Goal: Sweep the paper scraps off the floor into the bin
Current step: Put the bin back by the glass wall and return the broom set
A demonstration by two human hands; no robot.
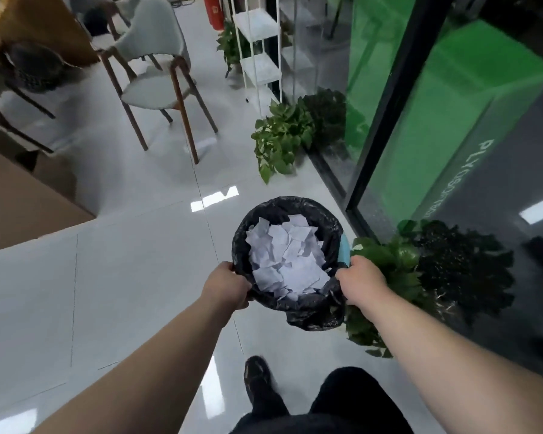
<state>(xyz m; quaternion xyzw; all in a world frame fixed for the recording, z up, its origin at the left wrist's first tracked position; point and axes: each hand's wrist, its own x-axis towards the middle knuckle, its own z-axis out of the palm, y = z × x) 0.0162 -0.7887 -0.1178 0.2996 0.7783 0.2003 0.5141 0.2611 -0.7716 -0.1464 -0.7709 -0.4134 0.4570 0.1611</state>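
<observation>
Count: 1 bin [344, 249], 2 hands, both on it. Left hand [228, 285] grips the near-left rim and right hand [362, 281] grips the near-right rim. The hands are apart with the bin between them, fingers curled over the edge of the black bag liner [314, 314]. A strip of blue bin wall shows just ahead of the right hand. Can't tell if the bin sits on the floor [123, 277] or is lifted.

Paper scraps [287, 258]: one heap of white torn pieces inside the liner, between and just ahead of the hands. Too many and too overlapped to count.

Surroundings:
- 3 leafy plants. One [386, 277] is right beside the right hand, its leaves under that wrist and touching the bin side. One [279, 136] is ahead of the hands. One [231, 45] is far ahead, by the rack.
- 1 white open rack [259, 42], far ahead.
- 2 chairs far ahead-left of the left hand: a pale one on brown legs [152, 73] and a dark one [35, 67] against the wooden bench [29, 20].
- 1 red cylinder [213, 10], far ahead and cut off at the frame edge.
- Glass wall [389, 89] with a green panel behind it runs along the right-hand side, and the plants are reflected in it.
- Brown flat slab [22, 198] left of the left hand; can't tell whether it is a box or a bench.
- 1 dark shoe [257, 374] on the floor, nearer than the hands and between the forearms.

Closest obstruction is the plant at the right hand.
</observation>
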